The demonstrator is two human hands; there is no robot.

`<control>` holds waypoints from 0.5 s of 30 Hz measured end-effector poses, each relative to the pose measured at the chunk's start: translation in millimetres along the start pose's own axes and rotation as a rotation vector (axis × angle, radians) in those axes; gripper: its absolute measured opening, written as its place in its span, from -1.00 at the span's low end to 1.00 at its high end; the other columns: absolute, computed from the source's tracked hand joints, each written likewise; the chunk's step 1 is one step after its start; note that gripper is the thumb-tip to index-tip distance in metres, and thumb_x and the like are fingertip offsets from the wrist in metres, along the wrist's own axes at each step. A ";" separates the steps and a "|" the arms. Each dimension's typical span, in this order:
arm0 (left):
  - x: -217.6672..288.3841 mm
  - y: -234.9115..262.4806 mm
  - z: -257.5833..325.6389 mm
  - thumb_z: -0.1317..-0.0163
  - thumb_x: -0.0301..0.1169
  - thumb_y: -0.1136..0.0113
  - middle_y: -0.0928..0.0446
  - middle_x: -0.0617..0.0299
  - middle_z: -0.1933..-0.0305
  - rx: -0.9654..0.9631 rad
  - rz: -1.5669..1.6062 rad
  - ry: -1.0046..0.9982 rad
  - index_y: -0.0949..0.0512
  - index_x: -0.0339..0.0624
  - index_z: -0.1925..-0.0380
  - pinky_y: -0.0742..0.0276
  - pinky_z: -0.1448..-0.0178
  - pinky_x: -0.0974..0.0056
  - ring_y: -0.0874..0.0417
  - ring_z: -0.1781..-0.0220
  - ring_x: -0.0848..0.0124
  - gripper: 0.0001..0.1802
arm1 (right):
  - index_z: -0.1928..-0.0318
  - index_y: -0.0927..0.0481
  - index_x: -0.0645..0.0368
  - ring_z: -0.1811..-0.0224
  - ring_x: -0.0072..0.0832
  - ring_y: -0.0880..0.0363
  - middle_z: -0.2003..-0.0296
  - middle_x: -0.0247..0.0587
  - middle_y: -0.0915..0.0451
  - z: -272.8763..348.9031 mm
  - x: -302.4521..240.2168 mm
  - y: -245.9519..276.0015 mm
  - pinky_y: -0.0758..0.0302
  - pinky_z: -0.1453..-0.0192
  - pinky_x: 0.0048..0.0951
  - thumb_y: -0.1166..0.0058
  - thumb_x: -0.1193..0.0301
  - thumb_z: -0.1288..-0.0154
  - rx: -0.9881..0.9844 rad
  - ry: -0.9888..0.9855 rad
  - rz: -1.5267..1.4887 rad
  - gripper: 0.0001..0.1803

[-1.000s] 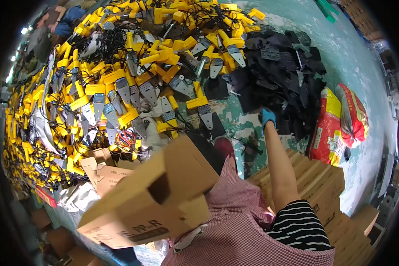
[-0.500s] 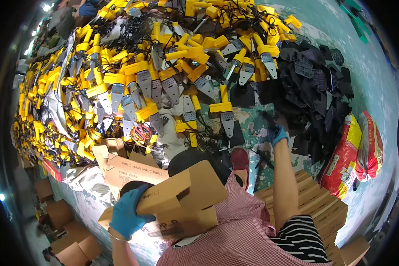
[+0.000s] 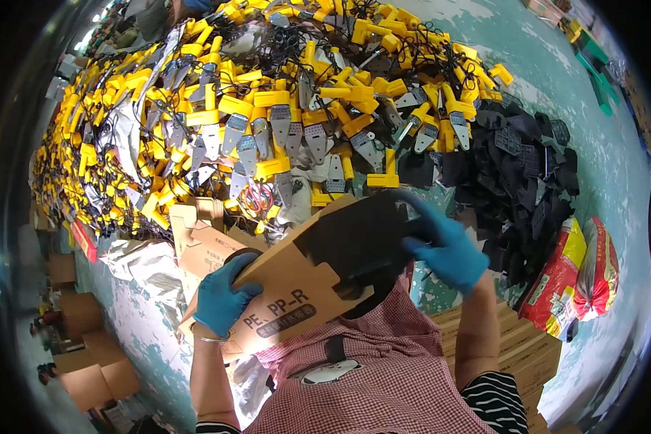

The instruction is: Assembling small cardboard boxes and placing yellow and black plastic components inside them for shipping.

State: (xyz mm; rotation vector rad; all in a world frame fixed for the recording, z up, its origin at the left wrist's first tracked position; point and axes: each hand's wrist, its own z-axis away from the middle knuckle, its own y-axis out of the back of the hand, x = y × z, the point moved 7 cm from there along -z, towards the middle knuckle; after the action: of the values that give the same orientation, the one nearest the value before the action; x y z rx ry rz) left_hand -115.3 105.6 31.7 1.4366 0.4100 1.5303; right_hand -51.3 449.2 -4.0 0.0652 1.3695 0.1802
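Head view: carton (image 3: 275, 296) with a black piece (image 3: 358, 235) at its open end

The carton is tilted in front of the checked apron (image 3: 383, 380). The left hand (image 3: 228, 293), in a blue glove, has its fingers clasped over the carton's side; the right hand (image 3: 448, 246), likewise gloved, has its fingers grasping the black piece's right end. Beyond lies a pile of yellow-handled tools (image 3: 271, 99), with a heap of black pieces (image 3: 510, 170) to its right. Red-and-yellow bags (image 3: 555, 282) stand near the heap; stacked cartons (image 3: 513, 354) are at lower right.
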 end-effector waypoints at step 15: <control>-34.0 20.5 54.4 0.07 0.29 -0.37 -0.64 0.05 -0.01 0.145 -0.139 0.049 -0.58 -0.13 -0.13 -0.53 -0.12 0.07 -0.64 0.00 0.03 -0.11 | -0.25 -0.50 0.18 -0.10 -0.17 -0.63 -0.13 -0.05 -0.61 -297.6 308.1 -131.0 -0.59 -0.12 -0.27 -0.12 0.10 -0.32 -0.029 -0.476 0.356 -0.41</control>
State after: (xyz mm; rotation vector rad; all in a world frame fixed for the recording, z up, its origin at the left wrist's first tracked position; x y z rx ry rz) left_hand -79.9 49.1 41.5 1.4519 0.6491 1.4493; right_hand -272.4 354.0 -381.7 0.3095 0.8713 0.4521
